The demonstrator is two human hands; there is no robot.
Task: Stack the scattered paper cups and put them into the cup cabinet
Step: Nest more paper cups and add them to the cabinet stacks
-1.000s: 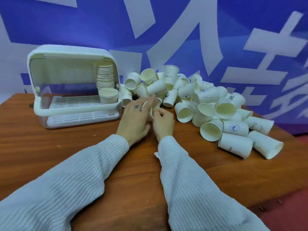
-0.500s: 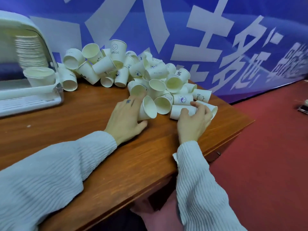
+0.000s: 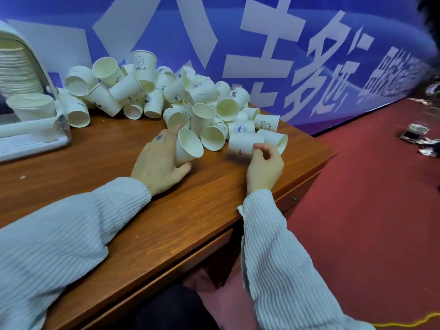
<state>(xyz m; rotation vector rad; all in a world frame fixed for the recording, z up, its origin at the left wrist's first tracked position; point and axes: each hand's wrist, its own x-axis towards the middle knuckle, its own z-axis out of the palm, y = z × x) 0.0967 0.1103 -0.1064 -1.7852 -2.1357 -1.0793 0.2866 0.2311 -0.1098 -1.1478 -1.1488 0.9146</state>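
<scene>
A person in pale ribbed sleeves works at a brown wooden worktop (image 3: 100, 163), seen from above. The left hand (image 3: 158, 161) grips one white paper cup (image 3: 187, 147), fingers and thumb curled round it, its open mouth tilted up and to the right. The right hand (image 3: 264, 166) reaches for a second cup (image 3: 242, 142) lying on its side near the worktop's right edge, thumb and forefinger curled at its wall (whether they truly pinch it is unclear). The two hands are apart. Beyond them, a loose heap of paper cups (image 3: 166, 91) lies along the far side, most tipped over, some printed "HELLO". At the far left stands the white cup cabinet (image 3: 35, 136), partly cut off, with a stack of nested cups (image 3: 17, 70) inside. A blue banner with large white characters hangs behind; red carpet lies to the right.
</scene>
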